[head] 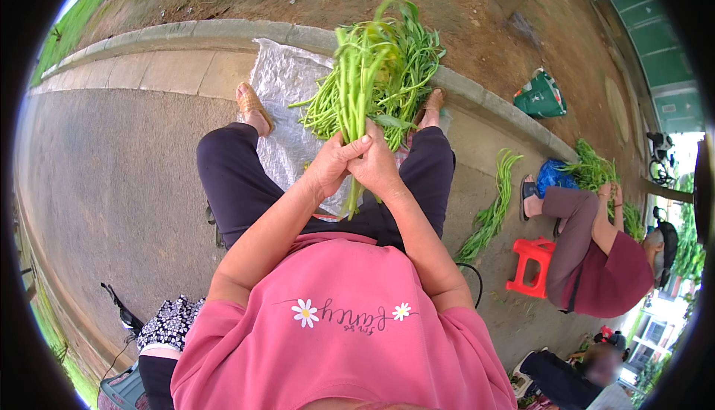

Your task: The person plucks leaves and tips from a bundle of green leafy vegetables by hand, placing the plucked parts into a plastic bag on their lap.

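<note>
A bundle of long green stems, apparently water spinach, stands upright in my two hands. My left hand closes around its lower part from the left. My right hand grips the same place from the right, and the hands touch. Cut stem ends stick out below them towards my lap. Behind the bundle, a large heap of the same leafy greens lies between my feet, partly hidden by the bundle. Under it spreads a crinkled translucent plastic sheet. The bundle's leafy tips are blurred.
A concrete curb runs beyond my feet. Loose greens lie on the pavement to the right, near a red plastic stool. Another person bends over greens beside a blue plastic bag. A green bag stands on the dirt.
</note>
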The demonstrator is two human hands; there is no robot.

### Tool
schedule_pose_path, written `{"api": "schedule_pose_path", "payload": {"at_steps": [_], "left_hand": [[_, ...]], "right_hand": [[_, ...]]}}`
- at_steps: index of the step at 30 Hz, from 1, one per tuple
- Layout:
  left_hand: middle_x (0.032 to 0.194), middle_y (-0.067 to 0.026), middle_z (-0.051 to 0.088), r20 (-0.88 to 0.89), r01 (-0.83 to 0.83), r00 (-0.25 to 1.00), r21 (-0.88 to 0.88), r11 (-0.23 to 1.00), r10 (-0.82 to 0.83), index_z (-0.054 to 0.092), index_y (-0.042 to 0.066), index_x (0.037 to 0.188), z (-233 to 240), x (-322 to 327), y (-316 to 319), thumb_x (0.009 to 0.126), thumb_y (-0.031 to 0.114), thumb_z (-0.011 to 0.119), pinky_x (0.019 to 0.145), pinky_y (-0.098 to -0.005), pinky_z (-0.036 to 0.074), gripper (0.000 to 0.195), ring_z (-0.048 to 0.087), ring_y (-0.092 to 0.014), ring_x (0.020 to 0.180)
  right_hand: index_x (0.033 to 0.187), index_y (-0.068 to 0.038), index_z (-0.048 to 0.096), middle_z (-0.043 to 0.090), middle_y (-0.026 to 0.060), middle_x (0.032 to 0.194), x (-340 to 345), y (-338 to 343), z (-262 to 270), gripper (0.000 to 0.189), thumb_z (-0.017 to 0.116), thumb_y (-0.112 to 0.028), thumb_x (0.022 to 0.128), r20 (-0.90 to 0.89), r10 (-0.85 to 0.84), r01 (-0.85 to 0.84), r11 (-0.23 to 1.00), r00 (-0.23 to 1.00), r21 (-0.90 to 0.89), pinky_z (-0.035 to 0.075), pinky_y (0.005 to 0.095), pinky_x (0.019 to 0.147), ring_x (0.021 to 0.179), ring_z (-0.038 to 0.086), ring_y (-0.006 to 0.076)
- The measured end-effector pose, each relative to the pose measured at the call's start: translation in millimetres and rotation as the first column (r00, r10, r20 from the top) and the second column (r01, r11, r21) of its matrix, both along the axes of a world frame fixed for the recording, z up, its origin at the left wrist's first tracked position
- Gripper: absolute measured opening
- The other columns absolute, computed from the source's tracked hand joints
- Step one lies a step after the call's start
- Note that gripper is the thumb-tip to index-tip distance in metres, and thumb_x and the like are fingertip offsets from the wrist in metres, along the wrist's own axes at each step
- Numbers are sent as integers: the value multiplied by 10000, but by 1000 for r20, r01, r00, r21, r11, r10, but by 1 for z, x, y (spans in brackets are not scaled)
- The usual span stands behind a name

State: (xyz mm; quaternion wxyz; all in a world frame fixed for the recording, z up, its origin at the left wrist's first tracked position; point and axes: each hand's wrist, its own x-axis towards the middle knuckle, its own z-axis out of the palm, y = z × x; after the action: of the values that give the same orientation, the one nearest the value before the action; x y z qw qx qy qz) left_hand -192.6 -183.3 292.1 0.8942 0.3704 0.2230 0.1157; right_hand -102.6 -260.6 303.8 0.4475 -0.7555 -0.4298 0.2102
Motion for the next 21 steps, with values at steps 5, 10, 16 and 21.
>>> {"api": "schedule_pose_path", "payload": {"at_steps": [5, 10, 16, 21], "left_hand": [[1111, -70, 587, 34, -48, 998, -180, 982, 55, 493, 65, 1228, -11, 0, 0, 831, 281, 712, 914, -355, 461, 502, 575, -191, 1034], [1057, -59, 604, 50, -17, 998, -200, 980, 27, 509, 70, 1206, -15, -8, 7, 821, 202, 704, 874, -327, 474, 452, 588, -179, 973], [983, -80, 615, 75, 52, 996, -216, 975, -36, 520, 51, 1171, -25, -19, 29, 777, 122, 672, 785, -345, 520, 427, 617, -185, 850], [842, -75, 623, 24, 3, 1000, 106, 994, -5, 564, 22, 1063, -6, -22, 42, 724, 116, 685, 662, -306, 523, 372, 620, -171, 709]], "right_hand": [[1349, -27, 381, 463, 248, 1260, -5, -6, -3, 606, 609, -135, 798, 32, 76, -76, 997, 997, -14, 392, 414, 1001, 1179, 459, 403], [1445, -21, 266, 444, 266, 1309, -11, -10, 11, 744, 620, -179, 810, -63, 142, -146, 988, 988, -53, 365, 408, 1032, 1221, 450, 390], [1416, 52, 306, 463, 243, 1333, 1, -16, 20, 690, 611, -223, 861, -163, 312, -316, 949, 936, 4, 429, 371, 970, 1167, 523, 330], [1269, 16, 517, 527, 219, 1244, 9, -31, 17, 456, 617, -105, 840, -158, 251, -235, 966, 955, 112, 508, 327, 822, 1014, 599, 264]]}}
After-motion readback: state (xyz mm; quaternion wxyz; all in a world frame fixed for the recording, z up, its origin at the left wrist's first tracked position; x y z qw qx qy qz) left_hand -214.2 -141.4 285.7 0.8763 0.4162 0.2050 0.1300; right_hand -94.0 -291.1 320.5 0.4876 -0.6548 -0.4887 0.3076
